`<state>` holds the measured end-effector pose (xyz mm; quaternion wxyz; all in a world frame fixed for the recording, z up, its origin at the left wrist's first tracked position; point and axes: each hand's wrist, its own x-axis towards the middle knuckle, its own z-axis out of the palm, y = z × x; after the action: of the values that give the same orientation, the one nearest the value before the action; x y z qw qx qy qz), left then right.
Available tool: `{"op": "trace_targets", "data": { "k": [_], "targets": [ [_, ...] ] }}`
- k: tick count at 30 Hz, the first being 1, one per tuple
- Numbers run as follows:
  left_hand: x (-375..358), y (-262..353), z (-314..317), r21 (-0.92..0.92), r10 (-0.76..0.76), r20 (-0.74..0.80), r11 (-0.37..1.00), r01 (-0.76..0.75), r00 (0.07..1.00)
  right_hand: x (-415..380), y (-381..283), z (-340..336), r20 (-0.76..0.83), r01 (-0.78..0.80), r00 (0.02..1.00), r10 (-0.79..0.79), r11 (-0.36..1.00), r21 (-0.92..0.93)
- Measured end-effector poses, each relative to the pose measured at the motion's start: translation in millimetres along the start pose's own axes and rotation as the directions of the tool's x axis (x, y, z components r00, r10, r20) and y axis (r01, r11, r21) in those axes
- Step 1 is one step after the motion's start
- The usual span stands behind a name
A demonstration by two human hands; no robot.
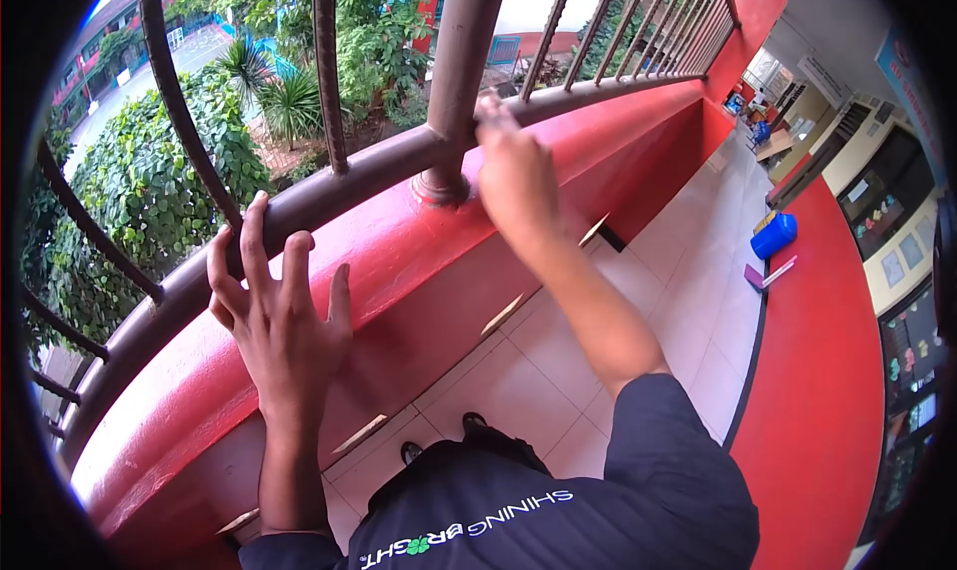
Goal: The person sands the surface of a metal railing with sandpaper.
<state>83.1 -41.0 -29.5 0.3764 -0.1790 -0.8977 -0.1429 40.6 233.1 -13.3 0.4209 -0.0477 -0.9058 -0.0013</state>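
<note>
A dark brown metal railing [384,166] runs across in front of me, with ridged vertical bars [329,71] and a thicker round post [464,56]. My left hand [279,306] rests on the lower rail beside one bar, its fingers bent over the tube but spread apart and its thumb sticking out. Just right of the post, my right hand [513,166] is raised with curled fingers close to the rail. Motion blurs its fingertips, and whatever they may pinch cannot be made out.
Below the railing is a glossy red ledge [399,246] on a low wall. Pale floor tiles [558,371] lead along the corridor. A blue bin [774,236] and a pink dustpan-like object [756,277] stand by the red right wall [812,400]. Plants [169,141] grow outside.
</note>
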Motion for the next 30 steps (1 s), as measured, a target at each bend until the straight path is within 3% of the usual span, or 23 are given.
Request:
{"op": "trace_targets", "data": {
  "k": [2, 4, 5, 6, 7, 8, 9, 10, 12, 13, 15, 18, 20, 21, 22, 24, 26, 28, 29, 30],
  "targets": [
    [3.7, 1.8, 1.0, 0.001, -0.007, -0.015, 1.0, 0.007, 1.0, -1.4, -0.6, 3.9, -0.028, -0.004, 1.0, 0.004, 1.0, -0.006],
    [-2.1, 0.5, -2.4, 0.004, -0.008, -0.001, 1.0, 0.008, 1.0, 2.5, 29.2, 7.0, -0.08, -0.034, 0.996, 0.045, 0.992, 0.124],
    [0.1, 0.0, -1.2, 0.006, -0.006, -0.014, 1.0, 0.006, 1.0, -7.5, 17.4, -2.6, -0.03, -0.002, 1.0, 0.006, 0.988, 0.155],
    [1.0, -0.7, -0.9, 0.011, 0.003, -0.016, 1.0, -0.002, 1.0, -16.3, 15.4, -14.7, -0.006, 0.123, 0.992, -0.126, 0.957, 0.264],
    [1.3, -1.2, -1.0, -0.005, 0.02, -0.05, 1.0, -0.02, 0.999, -24.3, 20.2, -22.3, 0.019, 0.053, 0.997, -0.072, 0.867, 0.496],
    [2.9, 0.8, -1.0, -0.054, 0.027, -0.123, 0.998, -0.034, 0.992, -31.6, 27.9, -27.1, 0.055, -0.024, 0.998, -0.02, 0.717, 0.697],
    [0.3, 1.4, -0.7, -0.061, 0.046, -0.2, 0.996, -0.059, 0.979, -45.2, 52.4, -4.2, 0.357, -0.398, 0.908, 0.219, 0.182, 0.899],
    [-2.6, 5.3, 0.6, -0.069, 0.057, -0.281, 0.994, -0.079, 0.958, -50.6, 62.7, -21.8, 0.551, -0.486, 0.809, 0.204, -0.293, 0.823],
    [-10.6, 35.5, -2.2, -0.266, 0.04, -0.326, 0.955, -0.132, 0.945, -80.1, 93.2, -21.7, 0.652, -0.501, 0.749, 0.117, -0.544, 0.673],
    [-16.5, 56.2, 2.4, -0.443, -0.011, -0.219, 0.892, -0.09, 0.976, -91.3, 97.2, -23.8, 0.662, -0.507, 0.741, 0.111, -0.554, 0.66],
    [-29.1, 94.4, 20.9, -0.702, -0.043, 0.053, 0.709, 0.068, 0.998, -112.1, 102.3, -26.0, 0.648, -0.524, 0.758, -0.076, -0.663, 0.534],
    [-38.0, 144.4, 54.2, -0.783, -0.02, 0.428, 0.491, 0.382, 0.903, -134.1, 106.4, -26.2, 0.727, -0.544, 0.687, 0.003, -0.662, 0.516],
    [-45.9, 168.1, 78.3, -0.786, 0.033, 0.57, 0.313, 0.533, 0.821, -141.7, 114.9, -30.7, 0.735, -0.548, 0.678, 0.021, -0.651, 0.525],
    [-48.9, 176.8, 89.1, -0.79, 0.076, 0.598, 0.225, 0.571, 0.798, -145.5, 118.8, -31.1, 0.743, -0.562, 0.669, 0.023, -0.638, 0.526],
    [-49.3, 186.6, 95.4, -0.784, 0.07, 0.605, 0.229, 0.578, 0.793, -149.4, 122.2, -31.3, 0.75, -0.576, 0.661, 0.026, -0.624, 0.528],
    [-49.9, 204.5, 106.8, -0.716, 0.032, 0.695, -0.053, 0.696, 0.718, -158.9, 126.3, -31.2, 0.765, -0.598, 0.642, 0.042, -0.597, 0.535],
    [-56.3, 213.6, 125.0, -0.656, -0.003, 0.752, -0.111, 0.747, 0.66, -169.7, 134.4, -30.2, 0.78, -0.626, 0.623, 0.051, -0.566, 0.537],
    [-59.5, 219.5, 137.8, -0.665, -0.072, 0.743, 0.037, 0.746, 0.665, -178.6, 149.7, -25.0, 0.45, -0.488, 0.802, 0.393, -0.004, 0.873],
    [-60.2, 224.1, 139.8, -0.651, -0.099, 0.749, 0.074, 0.756, 0.655, -181.6, 162.1, -27.9, 0.384, -0.486, 0.82, 0.425, 0.162, 0.859],
    [-62.3, 229.3, 140.9, -0.65, -0.115, 0.748, 0.075, 0.756, 0.654, -182.6, 175.3, -28.4, 0.391, -0.486, 0.823, 0.412, 0.155, 0.86]
  ]
}}
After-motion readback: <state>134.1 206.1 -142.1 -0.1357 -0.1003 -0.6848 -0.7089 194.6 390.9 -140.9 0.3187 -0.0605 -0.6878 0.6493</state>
